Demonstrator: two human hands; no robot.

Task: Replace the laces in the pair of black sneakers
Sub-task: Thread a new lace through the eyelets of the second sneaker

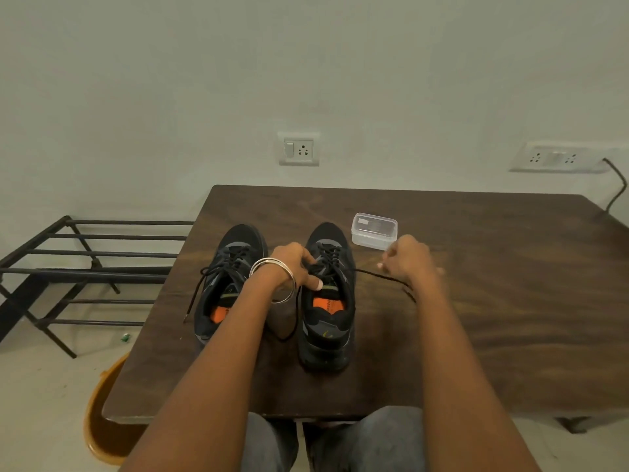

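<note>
Two black sneakers with orange insoles stand side by side on the dark wooden table (476,301), toes pointing away from me. The left sneaker (228,287) has its black lace loose, one end hanging over the table's left edge. My left hand (292,267), with bangles on the wrist, grips the tongue and top eyelets of the right sneaker (328,321). My right hand (408,257) pinches a black lace (371,274) pulled taut out to the right from that shoe; its free end trails on the table.
A small clear plastic box (374,230) sits just beyond the right sneaker. A black metal rack (85,267) stands left of the table, and an orange tub (102,420) sits on the floor under the table's near-left corner. The wall behind carries power sockets (299,149).
</note>
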